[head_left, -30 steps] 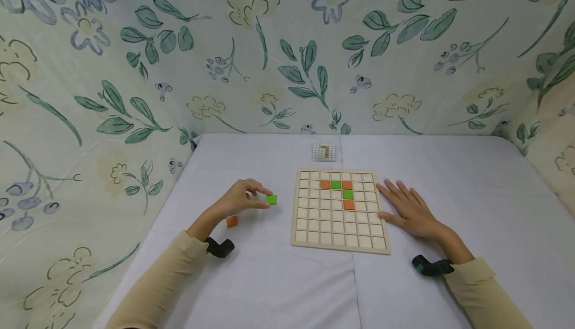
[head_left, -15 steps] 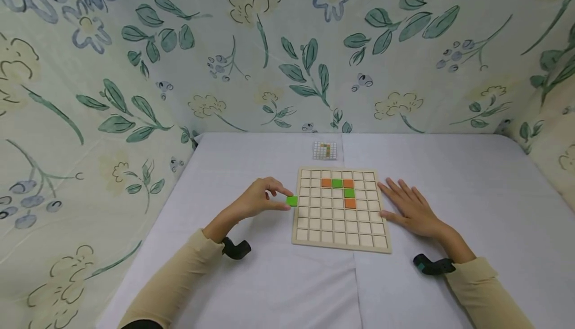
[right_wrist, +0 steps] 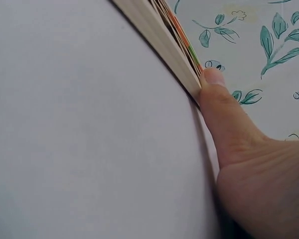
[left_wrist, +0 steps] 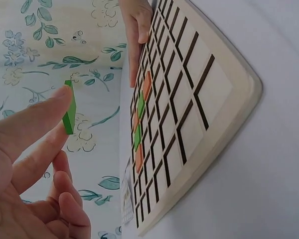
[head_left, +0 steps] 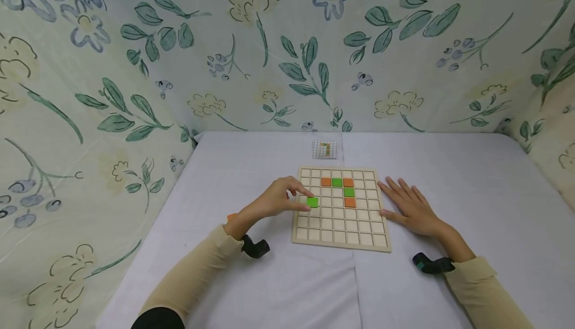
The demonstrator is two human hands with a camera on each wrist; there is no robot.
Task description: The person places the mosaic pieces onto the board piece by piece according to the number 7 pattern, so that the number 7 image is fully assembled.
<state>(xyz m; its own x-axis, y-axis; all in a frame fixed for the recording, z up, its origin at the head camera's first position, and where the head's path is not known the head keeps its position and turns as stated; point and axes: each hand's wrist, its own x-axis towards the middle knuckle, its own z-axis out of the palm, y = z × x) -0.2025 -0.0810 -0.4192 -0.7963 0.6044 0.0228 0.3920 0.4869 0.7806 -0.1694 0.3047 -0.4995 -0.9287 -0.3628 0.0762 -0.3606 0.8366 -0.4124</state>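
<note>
Your left hand [head_left: 278,201] pinches the green tile [head_left: 312,201] at its fingertips, over the grid board [head_left: 340,245] at frame centre. Your right hand [head_left: 411,209], fingers spread, rests flat beside the board on the white bench [head_left: 449,169], walled by floral cloth [head_left: 135,69].

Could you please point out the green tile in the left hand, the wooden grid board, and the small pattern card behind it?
green tile [head_left: 312,201]: head view, middle of its top face.
wooden grid board [head_left: 341,245]: head view, near rim.
pattern card [head_left: 324,150]: head view, its centre.
</note>
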